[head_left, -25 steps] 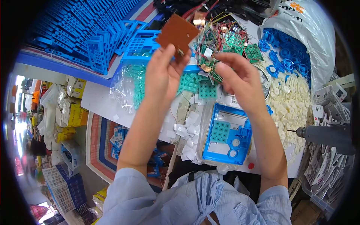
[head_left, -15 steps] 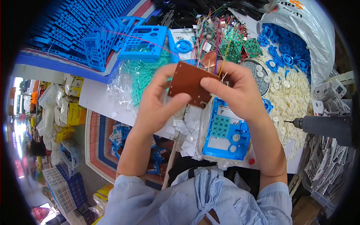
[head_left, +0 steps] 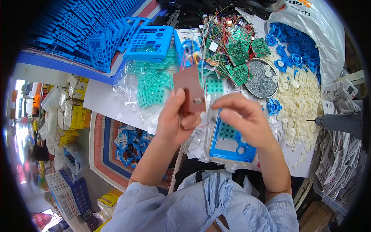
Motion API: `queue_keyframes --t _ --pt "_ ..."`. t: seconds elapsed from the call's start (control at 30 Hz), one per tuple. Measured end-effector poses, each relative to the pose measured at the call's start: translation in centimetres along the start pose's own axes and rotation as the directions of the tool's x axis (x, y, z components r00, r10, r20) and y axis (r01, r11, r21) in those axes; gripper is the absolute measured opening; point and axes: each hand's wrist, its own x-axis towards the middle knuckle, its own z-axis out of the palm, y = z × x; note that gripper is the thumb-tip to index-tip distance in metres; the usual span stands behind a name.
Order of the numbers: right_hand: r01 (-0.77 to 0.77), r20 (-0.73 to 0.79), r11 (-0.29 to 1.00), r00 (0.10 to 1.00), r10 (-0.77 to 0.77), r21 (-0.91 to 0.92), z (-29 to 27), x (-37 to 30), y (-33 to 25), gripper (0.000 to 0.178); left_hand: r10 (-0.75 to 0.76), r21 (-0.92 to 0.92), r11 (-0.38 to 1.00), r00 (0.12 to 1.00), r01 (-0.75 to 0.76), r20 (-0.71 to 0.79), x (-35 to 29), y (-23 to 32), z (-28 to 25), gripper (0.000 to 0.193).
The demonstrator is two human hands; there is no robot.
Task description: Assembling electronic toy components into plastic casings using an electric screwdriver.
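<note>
Tabletop (head_left: 104,101): white, crowded assembly station; stacked blue plastic housings (head_left: 83,33) at the far left, floor crates and packets below the near edge

Left hand (head_left: 176,121): grip closed on a brown circuit board (head_left: 189,89), thumb and fingers pinching its lower edge, board held upright above the tabletop with coloured wires (head_left: 188,60) trailing from its top

Right hand (head_left: 241,118): fingers curled loosely together, just beside the board, not touching it; nothing visibly held

Blue housing (head_left: 230,140): flat on the tabletop under the right hand

Surroundings: bag of green keypads (head_left: 152,83), wired green boards (head_left: 237,54), dish of screws (head_left: 261,79), heap of white discs (head_left: 299,102), power screwdriver (head_left: 340,123) at the right

Risk, judged: the edge pinch is light, so the board could slip; trailing wires could snag the wired boards behind
</note>
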Motion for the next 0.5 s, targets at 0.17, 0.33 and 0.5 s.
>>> queue_keyframes --t 0.17,0.33,0.5 --pt "-0.066 0.038 0.945 0.998 0.057 0.320 0.0 0.9 -1.0 0.028 -0.017 0.183 0.983 1.000 0.015 0.012 -1.1 -2.0 0.9 0.038" --pt "-0.053 -0.124 0.847 0.983 0.139 0.530 2.0 0.0 -0.3 0.015 0.176 0.386 0.912 0.982 -0.138 -0.064 -1.8 -4.0 0.3 0.042" --pt "-0.091 -0.075 0.642 0.971 0.227 0.761 1.5 -0.6 0.6 0.010 0.203 0.283 0.941 0.979 -0.188 -0.026 -1.9 -4.2 -0.2 0.037"
